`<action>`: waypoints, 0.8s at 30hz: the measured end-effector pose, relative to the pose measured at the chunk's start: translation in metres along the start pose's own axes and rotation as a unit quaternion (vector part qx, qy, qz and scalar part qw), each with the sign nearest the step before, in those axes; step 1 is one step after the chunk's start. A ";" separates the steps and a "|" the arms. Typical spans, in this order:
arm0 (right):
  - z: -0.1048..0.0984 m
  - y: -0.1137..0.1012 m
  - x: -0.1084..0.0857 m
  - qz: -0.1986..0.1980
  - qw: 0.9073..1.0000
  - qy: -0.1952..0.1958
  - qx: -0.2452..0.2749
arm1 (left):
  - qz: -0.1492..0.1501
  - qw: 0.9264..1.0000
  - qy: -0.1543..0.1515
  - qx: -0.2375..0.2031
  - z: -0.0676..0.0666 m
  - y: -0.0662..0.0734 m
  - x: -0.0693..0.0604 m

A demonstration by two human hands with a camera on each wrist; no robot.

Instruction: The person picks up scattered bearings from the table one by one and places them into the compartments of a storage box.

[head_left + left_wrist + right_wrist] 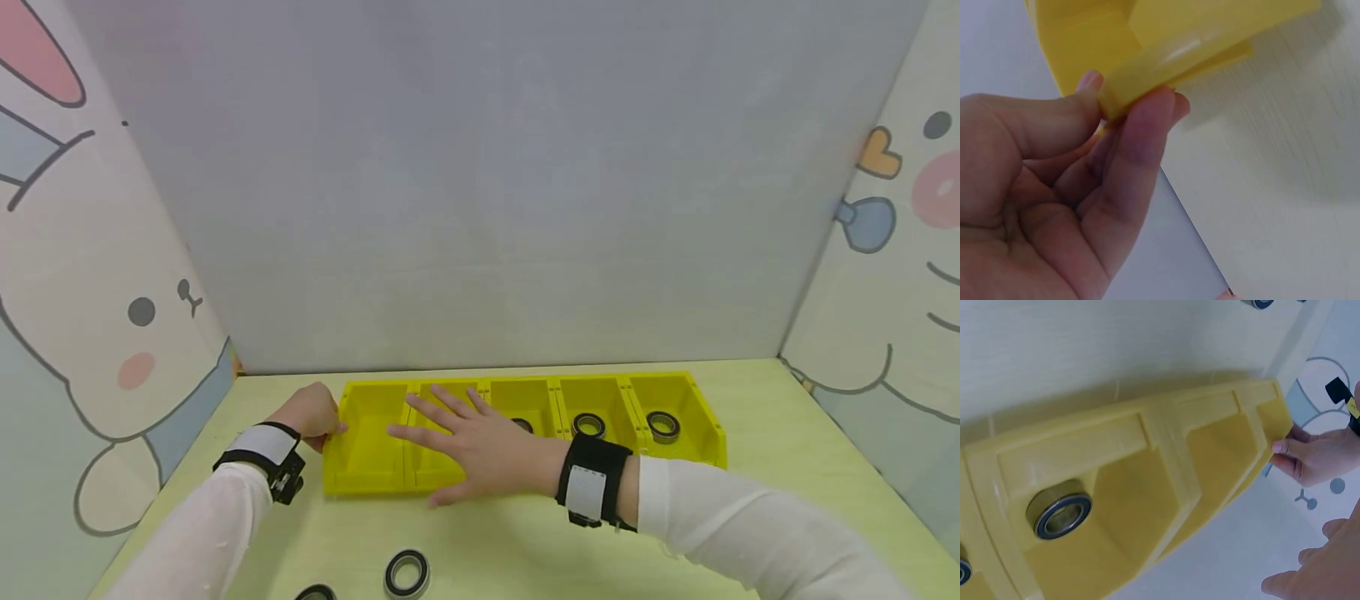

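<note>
A row of joined yellow bins (367,483) stands on the table. My left hand (306,410) pinches the side wall of the leftmost bin; thumb and fingers show on its rim (1166,62) in the left wrist view. My right hand (487,450) is held with fingers straight and spread in front of the second and third bins, gripping nothing. Whether it touches them I cannot tell. One ball bearing (588,425) lies in the fourth bin and another bearing (663,427) in the rightmost. A third, in the middle bin, is mostly hidden by my right hand.
On the table in front of the bins lie a bearing (407,573) and another bearing (316,592) cut by the lower frame edge. A grey back wall (495,208) rises behind the table (795,500). Side panels with cartoon animals flank it.
</note>
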State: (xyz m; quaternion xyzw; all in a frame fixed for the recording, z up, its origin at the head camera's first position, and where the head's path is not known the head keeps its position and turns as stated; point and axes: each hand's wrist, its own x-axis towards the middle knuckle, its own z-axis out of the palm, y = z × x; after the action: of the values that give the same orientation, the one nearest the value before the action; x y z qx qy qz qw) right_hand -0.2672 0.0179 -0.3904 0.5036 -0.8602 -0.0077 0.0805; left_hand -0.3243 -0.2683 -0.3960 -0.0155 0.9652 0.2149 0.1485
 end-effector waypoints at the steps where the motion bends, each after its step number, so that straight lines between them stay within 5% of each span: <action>1: 0.002 -0.004 0.001 -0.006 1.000 -0.003 0.006 | 0.000 1.000 0.000 0.000 0.000 0.000 0.000; 9: 0.030 -0.032 0.009 -0.040 0.995 -0.057 0.065 | -0.005 1.000 0.001 -0.004 0.001 0.000 -0.002; 24: 0.075 -0.067 0.015 -0.128 0.972 -0.146 0.131 | -0.004 1.000 0.000 0.000 -0.001 0.003 -0.003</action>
State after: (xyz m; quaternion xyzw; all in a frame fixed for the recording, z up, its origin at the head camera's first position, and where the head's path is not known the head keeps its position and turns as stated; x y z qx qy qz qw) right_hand -0.2272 -0.0336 -0.4689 0.6091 -0.7845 0.0207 -0.1145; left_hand -0.3216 -0.2661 -0.3934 -0.0199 0.9651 0.2144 0.1493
